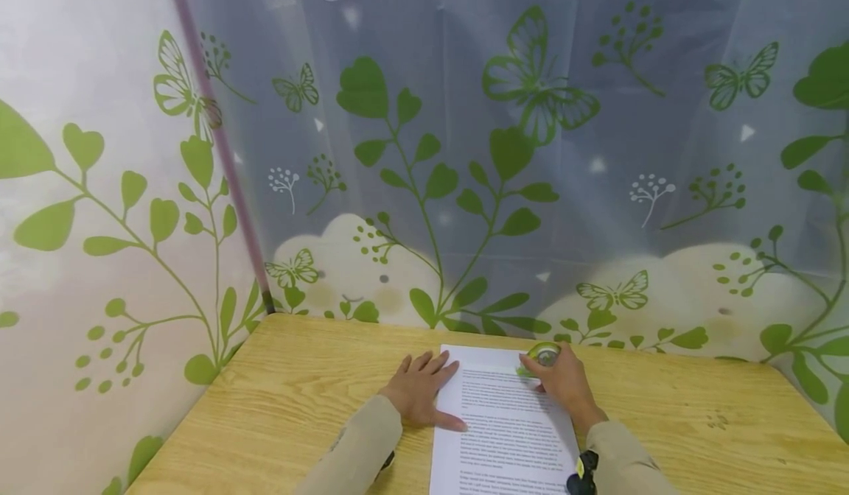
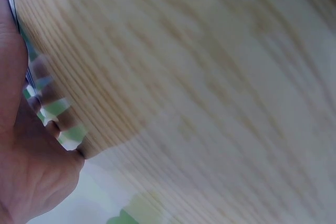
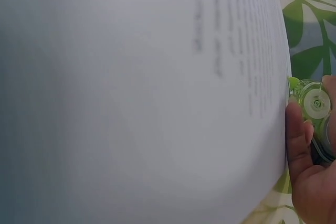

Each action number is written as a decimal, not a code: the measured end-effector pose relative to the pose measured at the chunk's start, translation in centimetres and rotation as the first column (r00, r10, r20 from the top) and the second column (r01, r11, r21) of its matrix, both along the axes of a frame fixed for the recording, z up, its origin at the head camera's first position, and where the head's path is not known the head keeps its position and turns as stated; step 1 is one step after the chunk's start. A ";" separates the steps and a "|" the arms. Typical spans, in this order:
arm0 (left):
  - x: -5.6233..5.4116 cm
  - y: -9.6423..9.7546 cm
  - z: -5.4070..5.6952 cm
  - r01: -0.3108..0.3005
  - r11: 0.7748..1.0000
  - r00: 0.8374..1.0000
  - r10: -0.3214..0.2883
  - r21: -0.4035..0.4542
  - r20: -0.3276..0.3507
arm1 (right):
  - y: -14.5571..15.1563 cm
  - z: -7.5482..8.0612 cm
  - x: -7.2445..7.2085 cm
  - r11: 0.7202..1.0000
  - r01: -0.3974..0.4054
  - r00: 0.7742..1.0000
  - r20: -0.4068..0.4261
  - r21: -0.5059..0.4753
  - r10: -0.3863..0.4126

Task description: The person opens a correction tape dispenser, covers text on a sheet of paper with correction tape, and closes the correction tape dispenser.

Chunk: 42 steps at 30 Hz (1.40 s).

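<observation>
A printed sheet of paper (image 1: 491,425) lies on the wooden table in the head view. My left hand (image 1: 418,390) rests with spread fingers at the paper's left edge, the thumb reaching onto the sheet. Near the upper right of the page, my right hand (image 1: 566,386) grips a green correction tape (image 1: 545,353), its tip down at the text. The right wrist view shows the round spool of the correction tape (image 3: 316,103) between thumb and fingers, beside the blurred paper (image 3: 131,103). In the left wrist view only part of the left hand (image 2: 37,177) appears.
The wood-grain table (image 1: 285,399) extends to both sides of the sheet. Behind it hangs a curtain (image 1: 424,127) printed with green leaves and butterflies, close to the table's back edge. A pale patterned curtain (image 1: 60,281) stands on the left.
</observation>
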State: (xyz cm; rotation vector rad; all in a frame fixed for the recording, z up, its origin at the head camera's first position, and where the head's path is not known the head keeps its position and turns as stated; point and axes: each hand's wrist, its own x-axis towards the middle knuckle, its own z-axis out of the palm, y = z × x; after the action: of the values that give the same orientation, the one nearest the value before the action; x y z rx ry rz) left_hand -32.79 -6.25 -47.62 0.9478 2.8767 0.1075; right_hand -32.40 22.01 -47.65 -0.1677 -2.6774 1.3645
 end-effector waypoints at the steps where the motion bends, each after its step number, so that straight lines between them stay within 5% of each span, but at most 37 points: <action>1: 0.1 0.0 0.1 -0.001 1.000 1.000 0.001 0.001 0.005 | 0.0 0.0 0.0 1.000 0.000 1.000 0.000 0.000 0.000; 42: 0.9 0.0 1.3 -0.004 1.000 1.000 0.004 0.022 0.011 | 1.5 0.0 0.3 0.999 0.006 1.000 0.002 -0.038 -0.006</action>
State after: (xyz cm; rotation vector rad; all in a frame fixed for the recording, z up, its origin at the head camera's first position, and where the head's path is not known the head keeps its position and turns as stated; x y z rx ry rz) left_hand -31.91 -6.20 -46.32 0.9426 2.8730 0.1439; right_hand -32.10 23.52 -47.67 -0.1816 -2.6515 1.4153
